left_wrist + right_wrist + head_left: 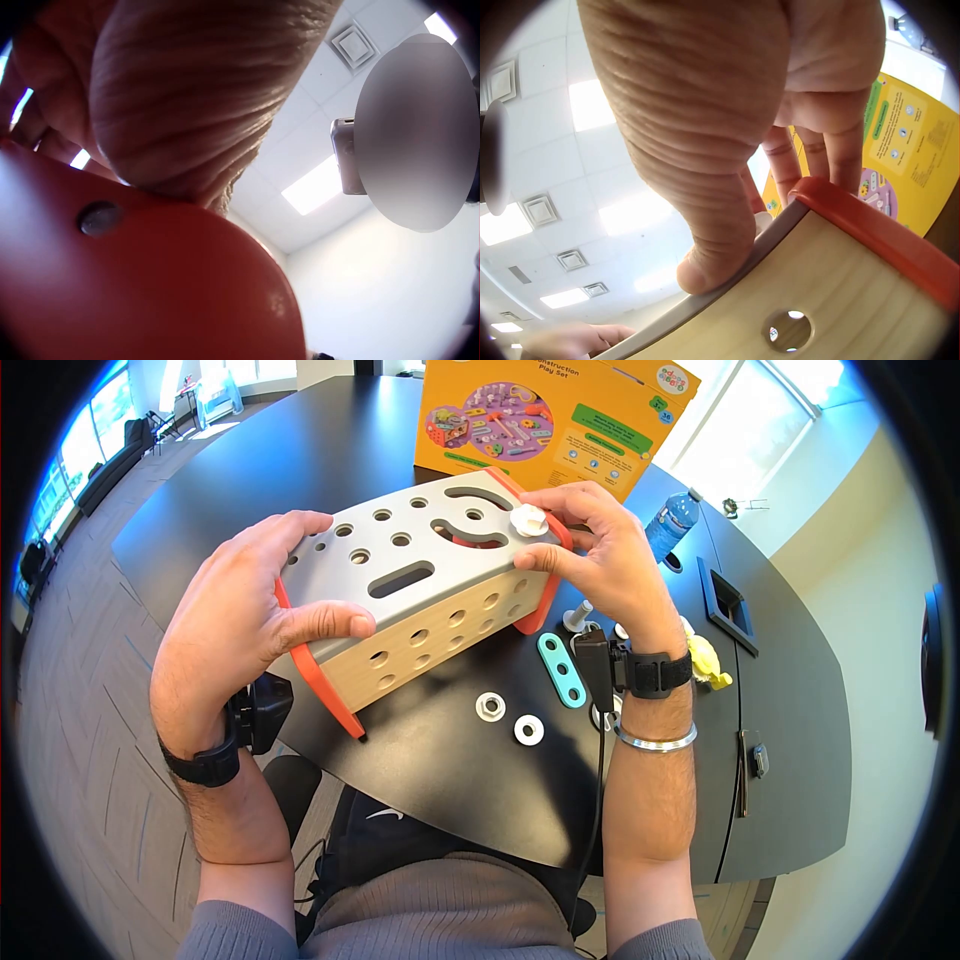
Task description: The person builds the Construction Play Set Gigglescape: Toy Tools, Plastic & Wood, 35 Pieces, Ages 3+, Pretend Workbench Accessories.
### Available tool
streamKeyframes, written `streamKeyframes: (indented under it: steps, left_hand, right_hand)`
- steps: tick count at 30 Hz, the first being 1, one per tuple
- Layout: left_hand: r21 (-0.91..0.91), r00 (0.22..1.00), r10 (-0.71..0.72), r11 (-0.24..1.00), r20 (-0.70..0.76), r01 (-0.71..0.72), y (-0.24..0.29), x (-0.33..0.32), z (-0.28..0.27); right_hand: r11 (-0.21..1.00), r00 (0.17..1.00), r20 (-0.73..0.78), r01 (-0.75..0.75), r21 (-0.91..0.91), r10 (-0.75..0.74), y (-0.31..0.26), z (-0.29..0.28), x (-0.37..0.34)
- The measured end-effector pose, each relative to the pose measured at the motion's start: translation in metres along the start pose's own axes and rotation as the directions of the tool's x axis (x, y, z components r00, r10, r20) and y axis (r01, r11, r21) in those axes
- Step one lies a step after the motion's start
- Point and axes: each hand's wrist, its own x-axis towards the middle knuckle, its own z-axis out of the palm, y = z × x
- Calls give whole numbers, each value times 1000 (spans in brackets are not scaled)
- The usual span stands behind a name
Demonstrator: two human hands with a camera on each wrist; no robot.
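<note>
A wooden toy box with a grey perforated top (420, 545) and red ends stands slightly turned on the black table. My left hand (225, 610) grips its left end, thumb along the front top edge and fingers over the far side. At the other end my right hand (610, 555) holds the box, its thumb (705, 274) on the top's front edge in the right wrist view. A white bolt head (529, 520) sits on the top between right thumb and fingers. The left wrist view shows the red end panel (172, 285) under my left palm.
Two white nuts (490, 707) (528, 730), a teal three-hole strip (562, 671) and a grey bolt (578, 616) lie right of the box. Behind stand a yellow carton (560, 430) and a water bottle (674, 522). A yellow piece (706, 658) lies beyond my right wrist.
</note>
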Motion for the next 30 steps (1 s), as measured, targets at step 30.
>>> streamKeyframes:
  steps: [30]
  left_hand:
    - [27, 997, 75, 997, -20, -75, 0, 2, 1]
  right_hand:
    - [993, 989, 83, -120, -17, 121, -10, -5, 0]
